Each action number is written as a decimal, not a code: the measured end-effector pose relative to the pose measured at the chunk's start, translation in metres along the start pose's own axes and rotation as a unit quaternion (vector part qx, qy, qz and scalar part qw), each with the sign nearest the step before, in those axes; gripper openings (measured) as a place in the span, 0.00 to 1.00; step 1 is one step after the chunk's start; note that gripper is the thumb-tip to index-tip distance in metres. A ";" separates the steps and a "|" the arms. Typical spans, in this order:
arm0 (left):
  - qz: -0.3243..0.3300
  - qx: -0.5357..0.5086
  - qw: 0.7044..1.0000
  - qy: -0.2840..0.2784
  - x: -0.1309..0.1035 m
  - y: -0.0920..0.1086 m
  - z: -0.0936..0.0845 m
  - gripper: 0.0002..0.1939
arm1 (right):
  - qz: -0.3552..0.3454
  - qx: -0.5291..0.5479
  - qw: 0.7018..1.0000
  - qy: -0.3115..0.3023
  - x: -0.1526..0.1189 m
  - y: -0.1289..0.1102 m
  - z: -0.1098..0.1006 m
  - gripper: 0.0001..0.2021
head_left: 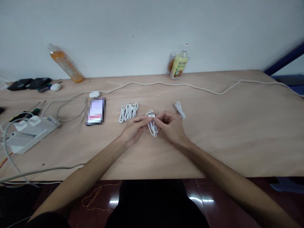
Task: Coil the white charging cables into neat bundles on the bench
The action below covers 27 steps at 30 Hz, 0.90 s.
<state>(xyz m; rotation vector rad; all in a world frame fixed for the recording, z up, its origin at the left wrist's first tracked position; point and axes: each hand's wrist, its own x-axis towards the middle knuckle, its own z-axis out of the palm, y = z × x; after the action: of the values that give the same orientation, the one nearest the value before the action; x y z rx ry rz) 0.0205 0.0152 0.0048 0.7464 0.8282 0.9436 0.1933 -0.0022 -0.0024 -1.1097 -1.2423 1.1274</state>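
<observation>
The left hand [131, 130] and right hand [174, 128] meet above the table [225, 136], their fingers [144, 121] closed in a pinch around the upper part of a coiled white cable [153, 128]. Its loops point toward the near edge; whether they touch the table I cannot tell. More coiled cables [128, 112] lie just beyond the left hand, and a single coil [180, 110] lies just beyond the right. Farther left is a phone [95, 110], and a yellow bottle [180, 66] stands at the back
</observation>
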 end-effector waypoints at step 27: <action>0.001 0.008 1.000 -0.004 -0.001 0.001 -0.001 0.06 | 0.004 0.024 1.000 -0.004 0.000 -0.001 0.001 0.19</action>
<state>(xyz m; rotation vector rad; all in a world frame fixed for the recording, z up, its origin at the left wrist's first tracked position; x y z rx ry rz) 0.0191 0.0144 0.0053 0.7647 0.8296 0.9361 0.1927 -0.0024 -0.0010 -1.0773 -1.2114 1.1623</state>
